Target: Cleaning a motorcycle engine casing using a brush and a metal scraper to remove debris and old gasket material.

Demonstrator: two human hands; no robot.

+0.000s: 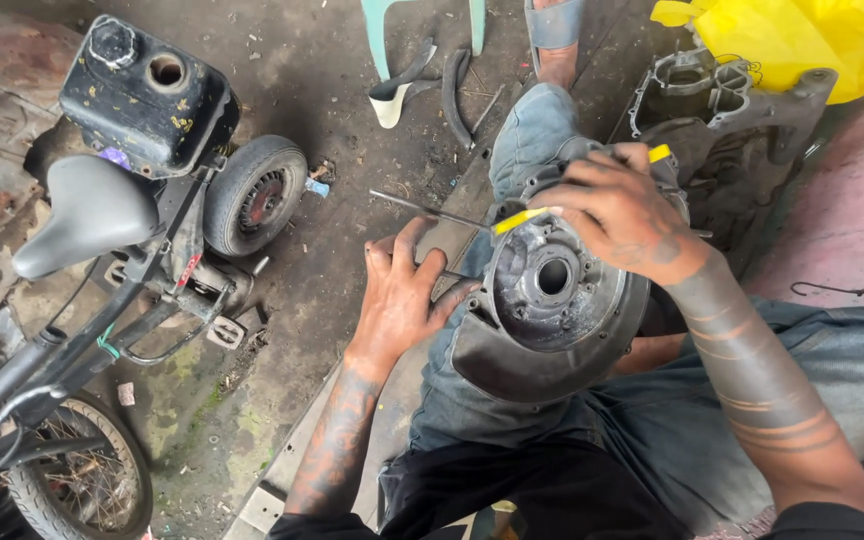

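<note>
Leaning at the left: a small motorised bike (102,300) with grey saddle (87,210) and black fuel tank (142,95). Lying at top right: a yellow plastic bag (787,40) over a bare engine casing (732,120). Resting on the dirty concrete floor (332,90): black rubber strips (452,85).

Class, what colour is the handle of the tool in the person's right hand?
Yellow handle, in the right hand; head view.
</note>
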